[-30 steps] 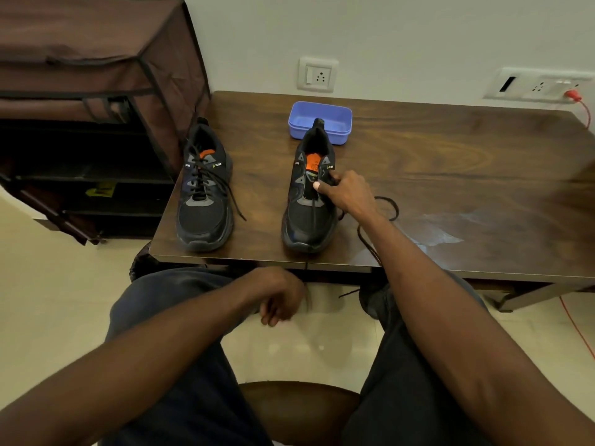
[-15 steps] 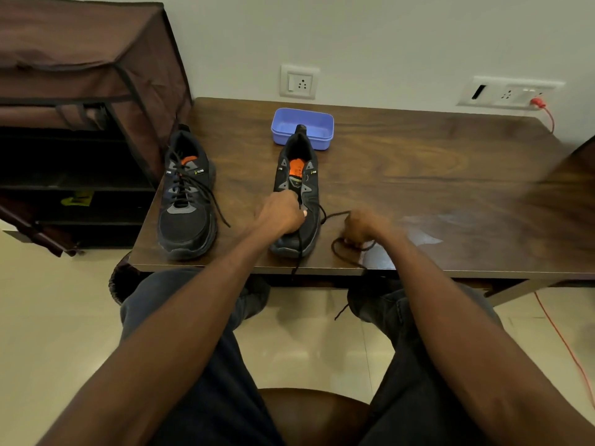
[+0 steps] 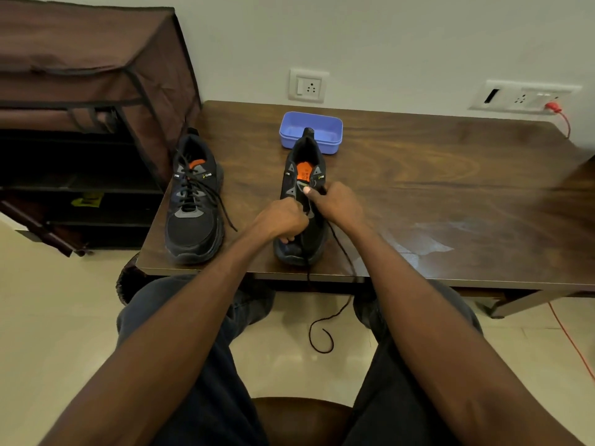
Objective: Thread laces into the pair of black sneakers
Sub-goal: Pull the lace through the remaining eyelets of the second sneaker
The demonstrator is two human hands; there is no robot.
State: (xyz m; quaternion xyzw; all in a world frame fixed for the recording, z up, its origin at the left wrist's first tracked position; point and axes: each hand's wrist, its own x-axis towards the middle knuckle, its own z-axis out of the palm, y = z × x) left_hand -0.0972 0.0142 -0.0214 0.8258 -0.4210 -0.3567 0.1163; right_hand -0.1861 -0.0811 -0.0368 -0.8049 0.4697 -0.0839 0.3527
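Note:
Two black sneakers with orange insoles stand on the wooden table [image 3: 418,194], toes toward me. The left sneaker [image 3: 193,201] is laced, its lace ends trailing to the right. The right sneaker [image 3: 302,201] is partly covered by both hands. My left hand [image 3: 280,220] grips the sneaker's left side at the mid eyelets. My right hand [image 3: 335,204] pinches the black lace [image 3: 341,252] at the upper right eyelets. The lace runs off the table edge and hangs in a loop between my knees.
A blue plastic tray [image 3: 325,128] sits behind the right sneaker's heel. A brown fabric-covered rack [image 3: 80,91] stands left of the table. Wall sockets [image 3: 307,85] are behind, with a red cable [image 3: 561,119] at the right. A wooden stool seat [image 3: 299,420] is below me.
My right hand moved from the table beside the toe up to the sneaker's upper eyelets, drawing the lace along. My left hand slid slightly higher on the shoe. More lace now hangs below the table.

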